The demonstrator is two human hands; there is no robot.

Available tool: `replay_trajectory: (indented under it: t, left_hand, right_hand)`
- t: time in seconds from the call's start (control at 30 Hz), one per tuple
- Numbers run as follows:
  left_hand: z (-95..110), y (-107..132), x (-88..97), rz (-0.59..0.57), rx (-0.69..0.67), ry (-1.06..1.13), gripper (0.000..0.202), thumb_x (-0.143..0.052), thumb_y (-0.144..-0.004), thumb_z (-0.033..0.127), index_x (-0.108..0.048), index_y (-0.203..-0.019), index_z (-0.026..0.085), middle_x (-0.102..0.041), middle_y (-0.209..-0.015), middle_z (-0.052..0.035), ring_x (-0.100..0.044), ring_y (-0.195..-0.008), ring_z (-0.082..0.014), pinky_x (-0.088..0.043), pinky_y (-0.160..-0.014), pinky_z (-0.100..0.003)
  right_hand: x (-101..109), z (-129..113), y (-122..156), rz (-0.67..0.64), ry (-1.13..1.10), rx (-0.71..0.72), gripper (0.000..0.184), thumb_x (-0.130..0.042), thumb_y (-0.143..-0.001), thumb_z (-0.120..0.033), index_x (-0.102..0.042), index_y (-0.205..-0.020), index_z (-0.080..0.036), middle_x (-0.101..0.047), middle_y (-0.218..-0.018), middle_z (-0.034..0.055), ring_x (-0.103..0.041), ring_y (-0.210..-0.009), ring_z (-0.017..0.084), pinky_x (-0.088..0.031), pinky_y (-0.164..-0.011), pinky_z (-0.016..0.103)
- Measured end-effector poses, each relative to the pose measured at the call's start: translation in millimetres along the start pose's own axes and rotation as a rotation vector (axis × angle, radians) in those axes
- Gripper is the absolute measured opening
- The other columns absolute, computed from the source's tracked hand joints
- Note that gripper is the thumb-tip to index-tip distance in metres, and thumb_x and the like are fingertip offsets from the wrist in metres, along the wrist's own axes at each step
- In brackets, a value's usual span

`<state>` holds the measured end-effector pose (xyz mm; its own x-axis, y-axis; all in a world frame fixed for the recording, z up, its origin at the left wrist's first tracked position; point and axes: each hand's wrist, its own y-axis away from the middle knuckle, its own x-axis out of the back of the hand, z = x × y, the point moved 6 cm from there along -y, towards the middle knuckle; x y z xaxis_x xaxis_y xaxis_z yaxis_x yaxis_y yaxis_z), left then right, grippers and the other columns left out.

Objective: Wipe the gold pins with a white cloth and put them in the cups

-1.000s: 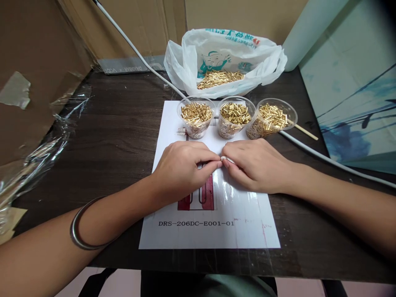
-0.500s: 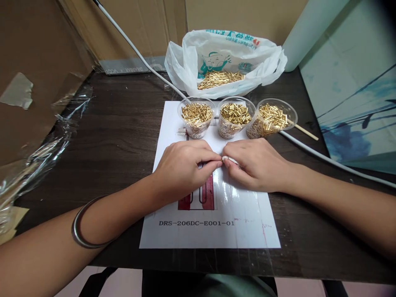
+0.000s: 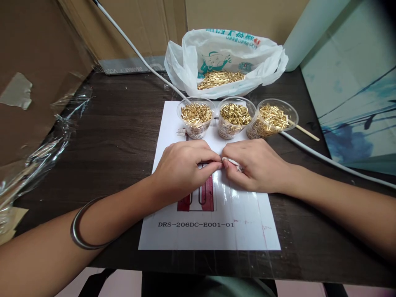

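My left hand (image 3: 187, 169) is closed in a pinch, thumb and forefinger pressed together over the printed sheet (image 3: 210, 237). What lies between those fingertips is too small to make out. Directly beside it, my right hand (image 3: 258, 165) is closed around a small white crumpled piece (image 3: 231, 161), which looks like tissue or cloth. The fingertips of both hands almost touch. Behind the hands stand three clear plastic cups holding short gold metal tubes: a left cup (image 3: 196, 130), a middle cup (image 3: 228, 128) and a right cup (image 3: 258, 131), which leans.
A white plastic bag (image 3: 179, 68) with many more gold pieces stands behind the cups. A white cable (image 3: 337, 156) runs across the table, near a thin wooden stick (image 3: 307, 133). Cardboard (image 3: 148, 33) stands behind, and clear plastic wrap (image 3: 52, 152) lies at the left.
Almost nothing has changed. Both hands stay in the same place with only slight finger movement, and a little more of the white piece shows beside the right thumb.
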<state>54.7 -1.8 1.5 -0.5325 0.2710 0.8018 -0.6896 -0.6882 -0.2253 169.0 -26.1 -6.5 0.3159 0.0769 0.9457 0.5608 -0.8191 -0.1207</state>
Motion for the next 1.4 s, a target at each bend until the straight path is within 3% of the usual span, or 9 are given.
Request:
replay_trajectory:
  t: [0.57,1.4]
  left_hand:
    - [2.2,0.2,2.0,0.041,-0.035,0.025,0.014,-0.058,-0.079,0.019,-0.072,-0.080,0.021,-0.067,-0.079,0.0009,-0.058,-0.070,-0.0100,-0.044,-0.062,-0.022]
    - [0.6,-0.1,-0.4,0.007,-0.025,0.008,0.015,-0.056,-0.079,0.020,-0.071,-0.081,0.021,-0.067,-0.083,0.0005,-0.059,-0.074,-0.0116,-0.044,-0.066,-0.023]
  right_hand:
    - [0.6,1.7,0.5,-0.003,-0.021,-0.029,0.019,-0.039,-0.080,-0.027,-0.045,-0.068,-0.015,-0.046,-0.061,-0.0009,-0.037,-0.056,0.008,-0.021,-0.055,0.024]
    - [0.3,1.7,-0.4,-0.018,-0.015,-0.024,0.019,-0.039,-0.079,-0.027,-0.046,-0.068,-0.014,-0.048,-0.061,-0.0004,-0.039,-0.057,0.009,-0.021,-0.056,0.025]
